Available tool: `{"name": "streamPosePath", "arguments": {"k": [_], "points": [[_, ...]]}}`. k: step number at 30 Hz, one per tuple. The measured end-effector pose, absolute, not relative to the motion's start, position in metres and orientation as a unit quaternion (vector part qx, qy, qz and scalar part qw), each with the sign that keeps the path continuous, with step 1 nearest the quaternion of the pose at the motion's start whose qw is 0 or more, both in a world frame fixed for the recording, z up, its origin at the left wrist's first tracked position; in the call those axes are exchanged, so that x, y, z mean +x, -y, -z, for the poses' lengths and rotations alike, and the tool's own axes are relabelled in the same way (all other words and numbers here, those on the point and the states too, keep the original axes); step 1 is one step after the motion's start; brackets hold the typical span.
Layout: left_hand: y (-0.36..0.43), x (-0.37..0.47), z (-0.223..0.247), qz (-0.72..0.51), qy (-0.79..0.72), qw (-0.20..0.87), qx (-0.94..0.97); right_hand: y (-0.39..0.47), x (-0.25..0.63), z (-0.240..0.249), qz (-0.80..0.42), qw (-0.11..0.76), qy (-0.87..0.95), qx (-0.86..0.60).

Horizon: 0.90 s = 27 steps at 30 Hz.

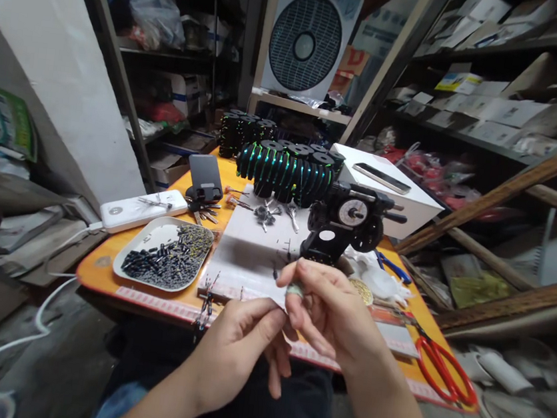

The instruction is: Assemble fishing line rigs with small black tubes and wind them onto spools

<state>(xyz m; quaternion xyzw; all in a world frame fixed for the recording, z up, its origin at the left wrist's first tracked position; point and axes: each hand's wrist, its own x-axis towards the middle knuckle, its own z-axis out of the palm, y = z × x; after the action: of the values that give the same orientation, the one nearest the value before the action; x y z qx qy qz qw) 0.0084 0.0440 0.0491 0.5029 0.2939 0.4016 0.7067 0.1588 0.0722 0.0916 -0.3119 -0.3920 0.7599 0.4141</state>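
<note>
Tray (152,231) is at left, with small dark pieces (166,263) inside. Next, strung bits (205,309) are by the near left corner of the grey board (247,259). Your left hand (244,336) has thumb and forefinger pressed together; what they grip, I cannot tell. Your right hand (328,305), just beside, has fingers bent, but their grasp is also unclear. Red scissors (451,368) lie at right.

Detail between the hands (243,342) too small
</note>
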Motion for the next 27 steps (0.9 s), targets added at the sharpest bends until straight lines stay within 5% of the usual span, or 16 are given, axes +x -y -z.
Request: {"name": "streamPosePath", "arguments": {"k": [12, 27], "points": [[-0.013, 0.020, -0.025, -0.525, -0.274, 0.770, 0.238, -0.073, 0.128, -0.072, -0.773, 0.482, 0.250, -0.327], [0.002, 0.014, -0.009, -0.494, -0.247, 0.805, 0.217, -0.071, 0.125, -0.068, -0.773, 0.489, 0.240, -0.326]]}}
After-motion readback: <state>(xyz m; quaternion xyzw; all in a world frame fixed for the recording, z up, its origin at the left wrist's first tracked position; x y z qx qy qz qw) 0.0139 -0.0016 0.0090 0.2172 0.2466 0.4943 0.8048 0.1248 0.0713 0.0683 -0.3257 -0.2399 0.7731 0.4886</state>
